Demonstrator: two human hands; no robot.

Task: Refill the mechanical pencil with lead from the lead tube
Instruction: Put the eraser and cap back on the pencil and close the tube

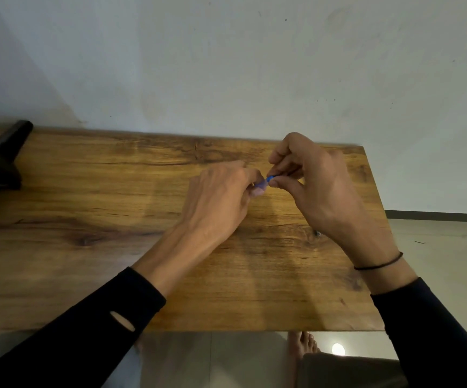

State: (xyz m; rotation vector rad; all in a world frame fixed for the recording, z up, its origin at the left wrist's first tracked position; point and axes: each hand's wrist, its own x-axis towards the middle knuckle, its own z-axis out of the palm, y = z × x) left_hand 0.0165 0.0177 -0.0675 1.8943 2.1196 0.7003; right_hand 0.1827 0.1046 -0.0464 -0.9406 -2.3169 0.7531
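Note:
My left hand (221, 200) and my right hand (319, 189) meet fingertip to fingertip above the wooden table (114, 261). A short bright blue piece (269, 179) is pinched between my right thumb and forefinger. Its other end runs into a pale bluish part (259, 186) that my left fingers close on. Both hands cover most of this item, so I cannot tell whether it is the lead tube or the pencil. No other pencil or tube shows.
A small dark shiny thing (317, 233) lies on the table just under my right palm. A black object (0, 163) stands at the table's far left. The table's right edge (377, 233) is close to my right wrist, with floor beyond.

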